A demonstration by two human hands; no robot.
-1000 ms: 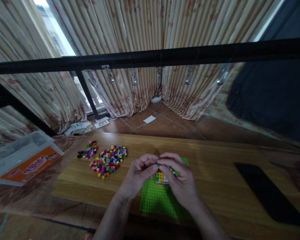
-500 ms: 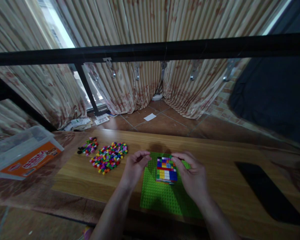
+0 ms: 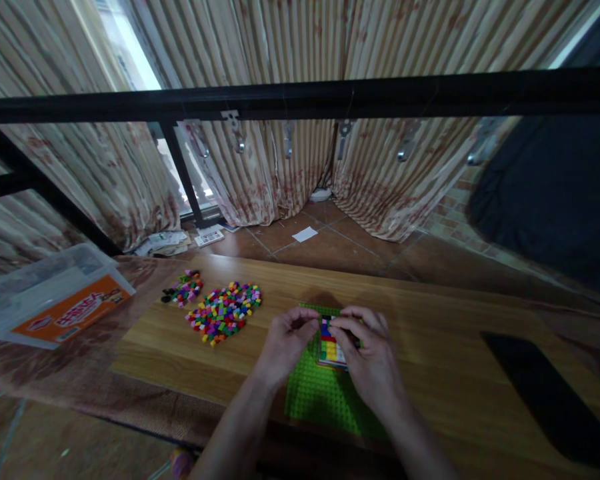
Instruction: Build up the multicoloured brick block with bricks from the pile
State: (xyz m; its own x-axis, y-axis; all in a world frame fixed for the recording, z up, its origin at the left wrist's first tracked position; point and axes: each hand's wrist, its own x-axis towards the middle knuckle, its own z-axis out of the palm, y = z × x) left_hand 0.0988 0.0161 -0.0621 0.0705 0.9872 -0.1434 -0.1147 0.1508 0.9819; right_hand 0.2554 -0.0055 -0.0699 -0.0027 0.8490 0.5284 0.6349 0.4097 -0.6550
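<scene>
A green studded baseplate (image 3: 320, 397) lies on the wooden board near its front edge. A small block of many-coloured bricks (image 3: 331, 348) is built on the plate's far half. My left hand (image 3: 286, 343) rests at the block's left side with fingers curled and pinched together at its far corner. My right hand (image 3: 367, 357) covers the block's right part, fingers bent over its top and touching it. I cannot make out whether either hand holds a loose brick.
A big pile of loose coloured bricks (image 3: 224, 311) and a smaller pile (image 3: 184, 289) lie at the left of the wooden board (image 3: 430, 313). A clear plastic box with an orange label (image 3: 55, 300) sits far left. A black flat thing (image 3: 545, 393) lies right. A black rail (image 3: 300, 100) crosses above.
Half a second ago my hands were apart beside the brick block, leaving it uncovered. Both have closed in over it again, as they were a second ago.
</scene>
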